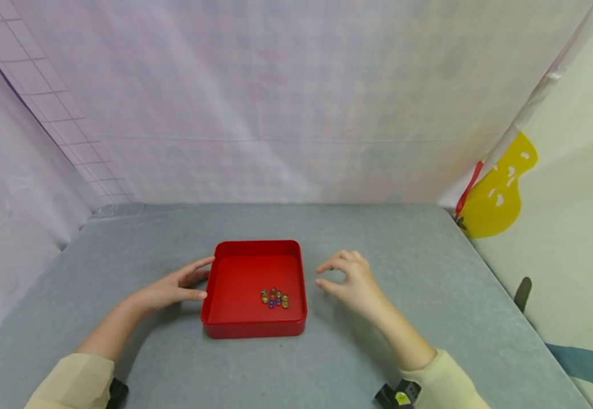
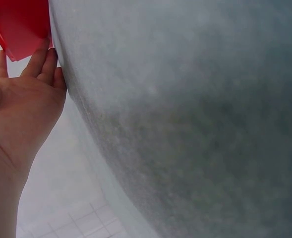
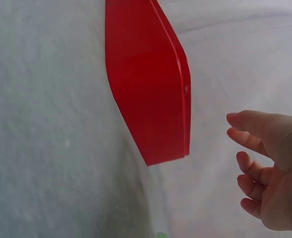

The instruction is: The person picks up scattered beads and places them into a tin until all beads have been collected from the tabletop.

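Note:
A square red tray (image 1: 235,278) with raised walls stands on the grey table. Small glassy marbles (image 1: 278,301), several in gold, blue and reddish tones, lie bunched in its near right part. My left hand (image 1: 178,287) rests against the tray's left wall, fingers and thumb spread; the left wrist view shows fingertips (image 2: 41,54) at the red wall. To the right of the tray, my right hand (image 1: 355,287) hovers apart from it, thumb and forefinger curved with a gap between them. Nothing shows between its fingers in the right wrist view, where the tray's outer wall (image 3: 146,89) appears.
The grey tabletop (image 1: 174,358) spreads around the tray on every side. A pale checked curtain (image 1: 286,113) hangs behind the table's far edge. On the right is a white sheet with yellow printed shapes (image 1: 496,199). Dark wrist devices (image 1: 396,395) sit by the sleeves.

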Motion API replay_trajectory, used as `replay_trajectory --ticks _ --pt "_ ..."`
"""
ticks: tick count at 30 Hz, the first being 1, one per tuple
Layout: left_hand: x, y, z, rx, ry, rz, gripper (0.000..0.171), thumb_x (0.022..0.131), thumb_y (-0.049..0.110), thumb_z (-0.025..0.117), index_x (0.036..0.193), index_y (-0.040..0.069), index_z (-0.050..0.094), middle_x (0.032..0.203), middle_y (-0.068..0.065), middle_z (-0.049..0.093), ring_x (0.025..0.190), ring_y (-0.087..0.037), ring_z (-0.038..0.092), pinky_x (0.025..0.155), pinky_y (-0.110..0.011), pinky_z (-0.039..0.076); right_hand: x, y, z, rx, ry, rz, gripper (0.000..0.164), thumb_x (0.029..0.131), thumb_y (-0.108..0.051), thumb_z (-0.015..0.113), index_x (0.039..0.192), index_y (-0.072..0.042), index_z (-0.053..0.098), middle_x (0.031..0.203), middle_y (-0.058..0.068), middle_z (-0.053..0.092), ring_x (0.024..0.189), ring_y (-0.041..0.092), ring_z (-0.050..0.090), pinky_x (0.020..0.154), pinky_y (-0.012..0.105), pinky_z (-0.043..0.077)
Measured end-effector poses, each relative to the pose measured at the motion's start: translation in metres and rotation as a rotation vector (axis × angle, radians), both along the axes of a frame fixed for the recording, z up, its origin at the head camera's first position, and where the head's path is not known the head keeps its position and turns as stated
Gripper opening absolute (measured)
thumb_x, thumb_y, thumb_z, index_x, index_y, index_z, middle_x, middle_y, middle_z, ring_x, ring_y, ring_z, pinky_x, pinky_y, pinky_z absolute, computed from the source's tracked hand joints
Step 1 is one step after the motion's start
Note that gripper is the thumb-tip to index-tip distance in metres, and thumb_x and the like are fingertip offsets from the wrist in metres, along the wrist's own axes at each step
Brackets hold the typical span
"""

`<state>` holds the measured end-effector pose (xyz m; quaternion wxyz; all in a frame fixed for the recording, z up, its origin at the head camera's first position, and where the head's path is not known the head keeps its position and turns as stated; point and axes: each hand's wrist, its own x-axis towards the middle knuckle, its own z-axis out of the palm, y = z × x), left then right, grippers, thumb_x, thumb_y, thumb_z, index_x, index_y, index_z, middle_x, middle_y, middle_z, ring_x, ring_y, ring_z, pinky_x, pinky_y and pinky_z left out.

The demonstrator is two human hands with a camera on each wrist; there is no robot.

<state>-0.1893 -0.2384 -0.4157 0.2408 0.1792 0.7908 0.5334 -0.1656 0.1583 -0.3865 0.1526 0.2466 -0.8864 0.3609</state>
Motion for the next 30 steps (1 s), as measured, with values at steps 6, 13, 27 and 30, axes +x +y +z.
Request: replay_trajectory --ticks 6,13,27,30 --pt "0.000 0.001 -0.002 0.000 -0.014 0.017 0.077 0.092 0.018 0.064 0.154 0.016 0.018 0.153 -0.023 0.022 0.139 -0.043 0.020 0.101 -0.060 0.031 -0.007 0.011 0.000 -0.026 0.017 -0.029 0.018 0.075 -0.012 0.082 0.091 -0.012 0.075 0.090 -0.002 0.064 0.090 0.019 0.051 0.082 0.040 0.038" --pt "-0.002 0.000 -0.004 0.010 -0.008 0.009 0.077 0.092 0.017 0.064 0.154 0.016 0.018 0.153 -0.023 0.023 0.138 -0.042 0.020 0.101 -0.059 0.033 -0.016 0.023 -0.002 -0.046 0.014 -0.064 0.018 0.075 -0.010 0.082 0.091 -0.010 0.075 0.089 0.001 0.064 0.089 0.022 0.052 0.079 0.039 0.039" --pt "-0.002 -0.002 -0.005 0.009 -0.004 0.003 0.078 0.092 0.019 0.065 0.154 0.016 0.017 0.153 -0.023 0.022 0.139 -0.042 0.019 0.101 -0.059 0.032 -0.026 0.041 -0.007 -0.060 0.014 -0.135 0.017 0.075 -0.008 0.081 0.090 -0.006 0.075 0.089 0.006 0.065 0.089 0.026 0.053 0.080 0.041 0.038" --pt "-0.002 -0.002 -0.005 0.019 -0.002 -0.006 0.078 0.093 0.018 0.064 0.154 0.016 0.017 0.153 -0.023 0.021 0.139 -0.042 0.019 0.102 -0.059 0.031 -0.028 0.044 -0.008 -0.060 -0.001 -0.146 0.017 0.076 -0.008 0.081 0.091 -0.006 0.075 0.090 0.007 0.065 0.090 0.027 0.052 0.080 0.041 0.039"
